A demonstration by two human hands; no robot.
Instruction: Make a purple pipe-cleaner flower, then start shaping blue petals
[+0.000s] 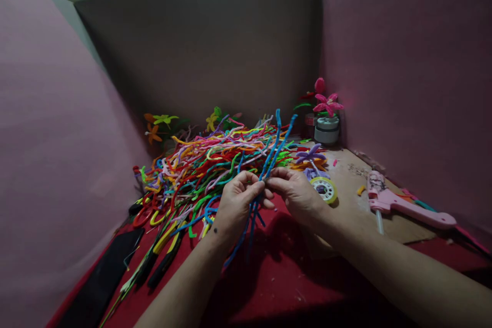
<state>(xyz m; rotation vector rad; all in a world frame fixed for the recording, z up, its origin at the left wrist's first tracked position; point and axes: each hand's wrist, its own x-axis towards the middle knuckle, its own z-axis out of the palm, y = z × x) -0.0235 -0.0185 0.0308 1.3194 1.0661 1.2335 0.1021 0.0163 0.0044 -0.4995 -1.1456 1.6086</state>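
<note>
Several blue pipe cleaners (277, 149) cross in a bundle between my two hands, in the middle of the head view. My left hand (243, 196) pinches the bundle near its middle, thumb against the fingers. Close beside it, my right hand (291, 188) is closed with its fingertips pressed on the same blue strands. Two long ends point up and away, while others hang below my hands over the red cloth. The exact crossing point is partly hidden by my fingers. Just behind my hands lies a big heap of multicoloured pipe cleaners (215, 156).
Right of my hands are a yellow tape roll (325, 190), a purple pipe-cleaner flower (310, 154) and a pink glue gun (411, 207) on cardboard (353, 220). Pliers (167, 251), red-handled scissors (143, 215) and a black flat object (102, 277) lie left. A potted pink flower (328, 105) stands behind.
</note>
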